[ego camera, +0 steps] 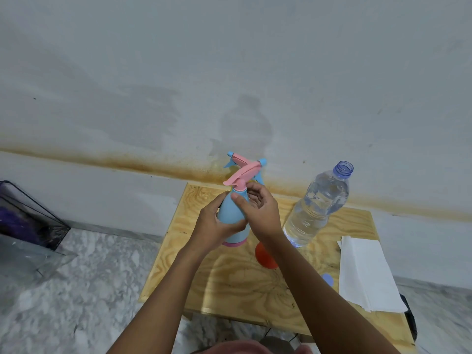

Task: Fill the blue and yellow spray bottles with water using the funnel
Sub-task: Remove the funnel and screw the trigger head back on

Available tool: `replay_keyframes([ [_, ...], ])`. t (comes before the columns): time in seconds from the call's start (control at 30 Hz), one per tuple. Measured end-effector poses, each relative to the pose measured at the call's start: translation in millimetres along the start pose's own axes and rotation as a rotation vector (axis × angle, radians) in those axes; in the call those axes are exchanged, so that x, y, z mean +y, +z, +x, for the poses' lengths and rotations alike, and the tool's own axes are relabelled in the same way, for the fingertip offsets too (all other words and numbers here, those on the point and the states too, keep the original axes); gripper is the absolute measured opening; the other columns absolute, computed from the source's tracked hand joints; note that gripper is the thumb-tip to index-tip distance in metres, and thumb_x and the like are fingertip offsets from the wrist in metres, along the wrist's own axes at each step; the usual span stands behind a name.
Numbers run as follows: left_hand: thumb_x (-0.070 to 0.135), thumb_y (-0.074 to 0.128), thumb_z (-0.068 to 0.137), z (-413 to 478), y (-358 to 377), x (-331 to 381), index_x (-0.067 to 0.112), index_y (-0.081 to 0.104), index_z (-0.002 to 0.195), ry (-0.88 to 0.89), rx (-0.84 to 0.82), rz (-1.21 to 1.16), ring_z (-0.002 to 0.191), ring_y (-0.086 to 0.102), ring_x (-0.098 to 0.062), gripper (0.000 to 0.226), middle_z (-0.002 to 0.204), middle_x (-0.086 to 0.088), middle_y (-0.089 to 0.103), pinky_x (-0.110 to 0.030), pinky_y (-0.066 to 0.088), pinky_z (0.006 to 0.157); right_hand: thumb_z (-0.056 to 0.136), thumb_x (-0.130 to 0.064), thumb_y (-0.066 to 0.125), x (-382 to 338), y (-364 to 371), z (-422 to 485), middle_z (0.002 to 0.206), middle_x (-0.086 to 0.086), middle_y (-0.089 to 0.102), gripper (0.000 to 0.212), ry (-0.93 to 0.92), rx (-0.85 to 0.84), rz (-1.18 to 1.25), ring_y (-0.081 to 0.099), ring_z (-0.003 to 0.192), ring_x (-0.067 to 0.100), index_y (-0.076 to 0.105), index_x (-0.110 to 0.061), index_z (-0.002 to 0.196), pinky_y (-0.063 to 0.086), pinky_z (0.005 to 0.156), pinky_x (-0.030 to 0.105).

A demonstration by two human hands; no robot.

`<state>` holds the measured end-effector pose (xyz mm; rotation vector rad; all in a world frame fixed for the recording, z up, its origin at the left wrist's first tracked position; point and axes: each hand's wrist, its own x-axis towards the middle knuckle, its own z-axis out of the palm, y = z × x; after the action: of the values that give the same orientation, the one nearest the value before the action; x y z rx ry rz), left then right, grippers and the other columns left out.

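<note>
Plastic in smooth pale blue for the blue spray bottle [231, 215], cone-shaped, wide at the foot and narrowing to a slim neck, with a pink ring round the base and a pink trigger head [241, 175] screwed on top. Standing upright, or held just off the surface, near the middle of the plywood table [229, 282], toward its far edge. Left hand [214, 226] wrapped round the lower body from 9 o'clock, fingers curled against the far side. Right hand [260, 210] at 3 o'clock of the neck, fingers bent behind it and thumb laid on the blue shoulder below the pink collar. Just behind at 12 o'clock, a second sprayer head [233, 157] in pink and blue, its bottle hidden by the hands except for a sliver of yellow. At 5 o'clock, an orange funnel [264, 256], round and glossy, partly covered by the right forearm. At 3 o'clock, a clear water bottle [316, 208], ribbed, uncapped, nearly full. Further out toward 4 o'clock, a small round blue cap [327, 279] flat on the wood, then a stack of white folded paper towels [367, 272] at the table's right edge. Light wood grain in swirling bands. Beyond, a grey wall [229, 60] with a rusty stain along its foot, mottled grey floor [89, 290], and a dark see-through bin [30, 215] at 9 o'clock.
</note>
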<state>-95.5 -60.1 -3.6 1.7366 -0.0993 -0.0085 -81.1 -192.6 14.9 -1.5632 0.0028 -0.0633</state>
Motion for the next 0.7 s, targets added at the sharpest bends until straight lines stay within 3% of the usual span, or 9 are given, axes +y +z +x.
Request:
replay_keyframes([
  [0.07, 0.021, 0.087, 0.074, -1, 1, 1, 0.038, 0.059, 0.127, 0.002, -0.003, -0.004, 0.101, 0.069, -0.009, 0.063, 0.113, 0.015, 0.069, -0.028, 0.06, 0.072, 0.076, -0.033, 0.082, 2, 3, -1, 0.111, -0.005, 0.07, 0.038, 0.01, 0.019, -0.006, 0.066, 0.109, 0.016, 0.062, -0.03, 0.109, 0.052, 0.099, 0.045],
  [0.13, 0.021, 0.087, 0.074, -1, 1, 2, 0.038, 0.058, 0.129, 0.007, -0.006, -0.011, 0.102, 0.068, -0.009, 0.064, 0.114, 0.015, 0.069, -0.028, 0.06, 0.071, 0.081, -0.038, 0.077, 2, 3, -3, 0.119, -0.007, 0.068, 0.042, 0.024, -0.021, 0.0, 0.064, 0.114, 0.013, 0.061, -0.031, 0.119, 0.052, 0.1, 0.041],
  [0.2, 0.023, 0.087, 0.074, -1, 2, 3, 0.037, 0.056, 0.131, 0.015, -0.009, -0.021, 0.104, 0.068, -0.011, 0.067, 0.116, 0.013, 0.068, -0.03, 0.061, 0.073, 0.093, -0.032, 0.065, 0, 2, -6, 0.123, -0.003, 0.068, 0.039, 0.028, -0.077, 0.057, 0.064, 0.114, 0.013, 0.059, -0.022, 0.131, 0.055, 0.093, 0.033],
  [0.27, 0.023, 0.087, 0.074, 0, 3, 5, 0.036, 0.057, 0.131, 0.021, -0.006, -0.032, 0.104, 0.068, -0.01, 0.066, 0.115, 0.013, 0.068, -0.032, 0.062, 0.074, 0.099, -0.022, 0.059, 0, 2, -8, 0.119, 0.0, 0.07, 0.032, 0.012, -0.057, 0.069, 0.067, 0.107, 0.013, 0.062, -0.014, 0.13, 0.056, 0.083, 0.027],
  [0.4, 0.017, 0.087, 0.073, 0, 6, 8, 0.046, 0.061, 0.116, 0.013, -0.003, -0.05, 0.098, 0.07, -0.009, 0.058, 0.107, 0.013, 0.07, -0.034, 0.062, 0.075, 0.085, -0.021, 0.078, -3, 12, -12, 0.108, -0.003, 0.072, 0.035, 0.042, 0.117, 0.117, 0.07, 0.101, 0.012, 0.065, -0.015, 0.118, 0.058, 0.083, 0.028],
  [0.47, 0.018, 0.087, 0.073, 0, 7, 9, 0.051, 0.06, 0.109, 0.016, -0.011, -0.033, 0.097, 0.07, -0.008, 0.056, 0.105, 0.015, 0.07, -0.032, 0.062, 0.074, 0.084, -0.019, 0.079, -5, 13, -13, 0.106, -0.003, 0.073, 0.036, 0.071, 0.123, 0.139, 0.071, 0.096, 0.011, 0.064, -0.017, 0.117, 0.059, 0.078, 0.026],
  [0.6, 0.015, 0.086, 0.074, 1, 4, 9, 0.036, 0.061, 0.124, 0.011, -0.022, -0.062, 0.099, 0.07, -0.009, 0.059, 0.11, 0.011, 0.07, -0.028, 0.059, 0.073, 0.094, -0.016, 0.066, -8, 1, -13, 0.111, 0.002, 0.074, 0.025, 0.083, -0.035, 0.251, 0.072, 0.101, 0.02, 0.065, -0.019, 0.119, 0.059, 0.082, 0.035],
  [0.7, 0.012, 0.084, 0.077, 1, 0, 10, 0.027, 0.061, 0.128, 0.015, -0.064, -0.064, 0.1, 0.07, -0.012, 0.057, 0.111, 0.007, 0.071, -0.028, 0.058, 0.073, 0.095, -0.018, 0.065, -11, -6, -11, 0.1, -0.006, 0.076, 0.015, 0.067, -0.05, 0.184, 0.073, 0.095, 0.016, 0.068, -0.026, 0.108, 0.059, 0.078, 0.034],
])
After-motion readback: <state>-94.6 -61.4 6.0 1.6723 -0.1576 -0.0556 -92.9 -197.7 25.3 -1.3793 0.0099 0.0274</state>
